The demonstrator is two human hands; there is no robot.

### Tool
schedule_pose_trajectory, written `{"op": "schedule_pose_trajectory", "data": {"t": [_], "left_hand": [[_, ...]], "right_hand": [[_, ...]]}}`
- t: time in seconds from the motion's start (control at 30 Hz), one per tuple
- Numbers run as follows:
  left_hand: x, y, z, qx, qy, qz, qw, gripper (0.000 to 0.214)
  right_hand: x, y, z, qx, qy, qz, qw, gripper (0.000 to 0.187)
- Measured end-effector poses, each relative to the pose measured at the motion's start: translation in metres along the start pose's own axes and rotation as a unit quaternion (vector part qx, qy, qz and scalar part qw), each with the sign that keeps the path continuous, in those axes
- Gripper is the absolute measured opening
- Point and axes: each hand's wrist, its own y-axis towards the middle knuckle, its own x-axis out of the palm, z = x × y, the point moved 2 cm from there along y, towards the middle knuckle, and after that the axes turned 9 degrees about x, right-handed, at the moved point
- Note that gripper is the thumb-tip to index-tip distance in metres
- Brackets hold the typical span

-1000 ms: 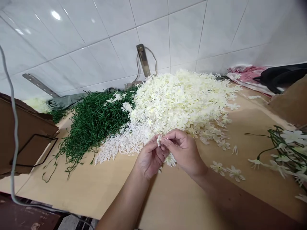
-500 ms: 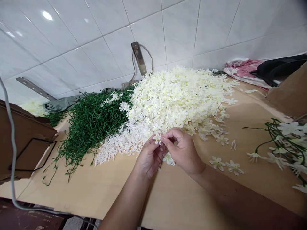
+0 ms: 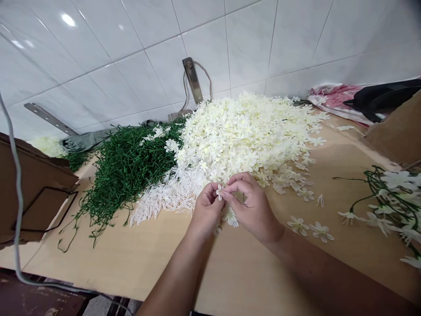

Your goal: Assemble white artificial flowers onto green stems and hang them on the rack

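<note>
A small white artificial flower point(image 3: 219, 192) is pinched between both hands in front of the piles. My left hand point(image 3: 206, 213) is closed on it from the left, thumb and fingers together. From the right, my right hand point(image 3: 251, 206) grips at the same flower with thumb and forefinger; whether a tiny part is between those fingertips is hidden. Just below the fingers, another white flower point(image 3: 230, 217) shows on the table, partly covered. Behind the hands rises a heap of cream-white flower heads point(image 3: 250, 136), with a pile of thin white stamens point(image 3: 167, 195) at its front left.
Green plastic stems point(image 3: 128, 162) are heaped at the left. Two loose flowers point(image 3: 311, 228) lie right of my wrist. Assembled flower sprays point(image 3: 388, 206) rest at the right edge. Cardboard boxes point(image 3: 33, 188) flank the table, and a grey cable point(image 3: 18, 197) hangs at far left.
Both hands stay together at the same place. The held flower has turned from facing me to more edge-on, and my left fingers have curled in closer around it.
</note>
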Motion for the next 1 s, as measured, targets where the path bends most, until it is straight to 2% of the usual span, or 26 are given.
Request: {"op": "schedule_pose_trajectory", "data": {"t": [0.1,0.17,0.23,0.53,0.67,0.8,0.93,1.0], "left_hand": [[-0.002,0.001,0.004,0.058,0.042,0.008,0.997,0.025],[-0.005,0.000,0.007,0.071,0.056,0.009,0.996,0.023],[-0.007,0.000,0.010,0.071,0.069,0.001,0.995,0.019],[-0.011,0.002,0.008,0.052,0.024,-0.002,0.998,0.021],[-0.011,0.002,0.006,0.051,0.001,-0.019,0.999,0.026],[-0.013,0.002,0.004,0.057,0.008,-0.039,0.998,0.028],[-0.016,0.002,0.004,0.056,0.019,-0.058,0.997,0.030],[-0.016,0.001,0.003,0.048,0.013,-0.075,0.996,0.032]], "right_hand": [[0.001,0.001,0.007,0.092,0.094,-0.013,0.991,0.007],[0.001,0.001,0.011,0.152,0.141,-0.024,0.978,0.009],[0.001,0.001,0.013,0.180,0.160,-0.025,0.970,0.011],[0.000,-0.002,0.010,0.171,0.154,-0.043,0.972,0.012],[-0.002,-0.001,0.009,0.208,0.184,-0.089,0.957,0.016],[-0.003,0.001,0.011,0.263,0.204,-0.131,0.934,0.032],[-0.003,0.001,0.009,0.256,0.177,-0.182,0.933,0.025],[-0.004,0.000,0.009,0.247,0.171,-0.181,0.936,0.024]]}}
